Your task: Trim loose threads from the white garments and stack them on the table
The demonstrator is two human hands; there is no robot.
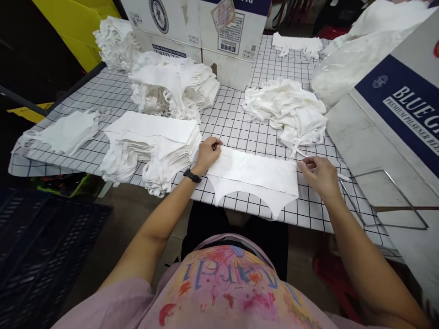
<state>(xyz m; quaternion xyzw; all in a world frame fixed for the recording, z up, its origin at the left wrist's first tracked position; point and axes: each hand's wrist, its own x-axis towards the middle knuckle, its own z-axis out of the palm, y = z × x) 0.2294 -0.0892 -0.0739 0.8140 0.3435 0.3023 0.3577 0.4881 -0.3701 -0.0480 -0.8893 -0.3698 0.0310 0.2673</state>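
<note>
A white camisole-like top [255, 171] lies flat at the front edge of the table, its wide straight hem away from me and its curved neckline toward me. At its far left corner, my left hand [209, 153] pinches the hem between closed fingers. My right hand [318, 176] is closed at the opposite corner, thumb and forefinger together on the fabric's edge. Just left of my left hand stands a neat stack of the same white tops [154, 130], straps hanging toward me. Beyond my right hand is a loose heap of white tops [286, 109].
More white piles [174, 82] stand farther back, with a thin one [63, 132] at far left. Cardboard boxes rise behind [219, 36] and at right [384, 128]. A bent metal wire frame [394, 180] leans beside the right box. A stuffed plastic bag [356, 59] sits back right.
</note>
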